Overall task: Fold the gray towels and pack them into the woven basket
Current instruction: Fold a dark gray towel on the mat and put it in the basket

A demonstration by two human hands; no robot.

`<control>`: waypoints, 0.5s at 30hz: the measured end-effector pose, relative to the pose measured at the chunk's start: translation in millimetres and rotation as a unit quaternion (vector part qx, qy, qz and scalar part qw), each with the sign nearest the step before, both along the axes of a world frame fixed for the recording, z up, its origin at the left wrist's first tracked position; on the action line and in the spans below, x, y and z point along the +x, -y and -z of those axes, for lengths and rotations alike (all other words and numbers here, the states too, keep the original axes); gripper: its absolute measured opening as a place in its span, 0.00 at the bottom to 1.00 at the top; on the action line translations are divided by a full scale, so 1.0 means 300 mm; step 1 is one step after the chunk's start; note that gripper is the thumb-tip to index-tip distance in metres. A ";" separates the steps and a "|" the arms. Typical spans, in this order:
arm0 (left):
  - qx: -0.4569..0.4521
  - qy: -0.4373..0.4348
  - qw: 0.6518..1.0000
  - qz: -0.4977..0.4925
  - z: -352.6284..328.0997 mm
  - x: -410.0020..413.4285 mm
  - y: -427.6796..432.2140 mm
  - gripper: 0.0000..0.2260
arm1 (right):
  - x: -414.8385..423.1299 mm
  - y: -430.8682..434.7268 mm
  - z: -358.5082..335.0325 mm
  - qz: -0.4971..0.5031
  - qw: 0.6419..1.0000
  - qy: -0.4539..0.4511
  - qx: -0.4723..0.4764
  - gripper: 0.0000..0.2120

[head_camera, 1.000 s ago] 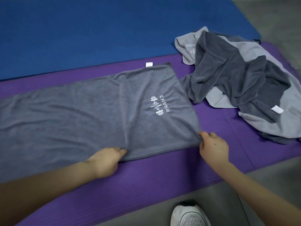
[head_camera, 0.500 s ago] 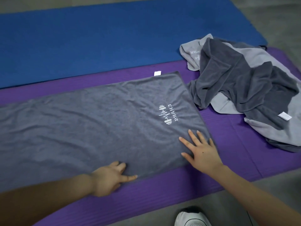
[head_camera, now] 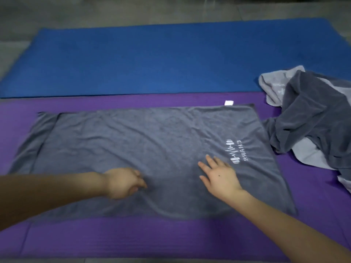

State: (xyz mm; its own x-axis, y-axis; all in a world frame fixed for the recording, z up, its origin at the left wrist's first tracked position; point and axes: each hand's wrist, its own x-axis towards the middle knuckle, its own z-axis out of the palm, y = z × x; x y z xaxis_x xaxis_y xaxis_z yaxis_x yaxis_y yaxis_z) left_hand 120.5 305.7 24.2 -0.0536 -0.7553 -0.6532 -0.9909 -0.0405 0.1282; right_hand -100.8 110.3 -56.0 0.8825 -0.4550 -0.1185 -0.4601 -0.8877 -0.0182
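A dark gray towel [head_camera: 152, 149] with a white logo [head_camera: 234, 151] lies spread flat along the purple mat [head_camera: 152, 238]. Its left end is folded under a little. My right hand [head_camera: 220, 175] lies flat on the towel with straight fingers, just left of the logo. My left hand [head_camera: 123, 182] rests on the towel near its middle, fingers loosely bent and blurred, holding nothing that I can see. A heap of dark and light gray towels [head_camera: 315, 120] sits crumpled at the right. The woven basket is not in view.
A blue mat [head_camera: 152, 59] lies beyond the purple one, with gray floor [head_camera: 114, 12] behind it. A white tag [head_camera: 228, 102] sticks out at the towel's far edge. Bare purple mat runs along the near side of the towel.
Both hands have let go of the towel's near edge and moved onto its surface, sliding leftward. My view has shifted left, so the towel's whole left end now shows.
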 end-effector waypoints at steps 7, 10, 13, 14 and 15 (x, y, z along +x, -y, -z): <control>-0.148 0.132 0.966 -0.168 0.130 0.163 -0.502 0.11 | 0.154 -0.242 0.059 -0.256 0.964 0.074 0.021 0.22; -0.149 0.128 0.967 -0.160 0.229 0.126 -0.665 0.12 | 0.154 -0.358 0.111 -0.366 0.928 0.067 0.018 0.23; -0.180 0.120 0.963 -0.162 0.283 0.130 -0.726 0.11 | 0.164 -0.432 0.141 -0.387 0.921 0.040 0.005 0.24; -0.188 0.116 0.961 -0.166 0.290 0.141 -0.729 0.12 | 0.175 -0.442 0.144 -0.380 0.924 0.038 0.000 0.23; -0.192 0.108 0.962 -0.160 0.296 0.152 -0.729 0.16 | 0.186 -0.451 0.147 -0.375 0.926 0.045 -0.006 0.22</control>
